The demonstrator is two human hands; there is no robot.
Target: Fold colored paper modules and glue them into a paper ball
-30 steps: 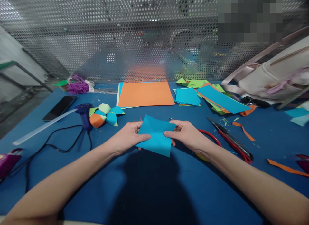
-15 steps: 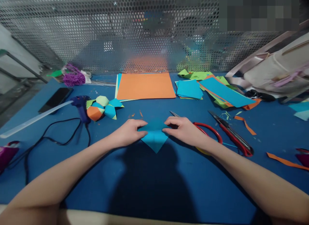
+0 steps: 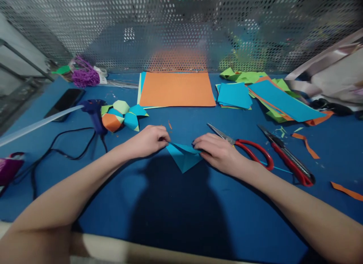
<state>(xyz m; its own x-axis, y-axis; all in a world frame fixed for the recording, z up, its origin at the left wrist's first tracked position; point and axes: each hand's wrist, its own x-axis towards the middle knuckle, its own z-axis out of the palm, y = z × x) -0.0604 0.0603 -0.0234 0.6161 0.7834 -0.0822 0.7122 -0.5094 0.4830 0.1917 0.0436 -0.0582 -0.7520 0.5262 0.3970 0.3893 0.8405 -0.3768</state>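
Blue tabletop (image 3: 244, 222), folded blue paper (image 3: 183, 162) pointing toward the person, long axis sideways, hands (image 3: 150, 141) (image 3: 217, 150) apparently pinching both ends

Open room lies between the hands (image 3: 149, 141) and the surface's (image 3: 181, 215) near edge. Scissors (image 3: 237, 142) and a cutter (image 3: 286, 156) obstruct toward the right edge, a glue gun (image 3: 96, 114) and cord (image 3: 74, 158) toward the left; a perforated panel (image 3: 176, 33) bars the far edge.

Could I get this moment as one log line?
left hand: pinching blue paper | right hand: at paper's right end | paper: partly folded | nearby: scissors, glue gun
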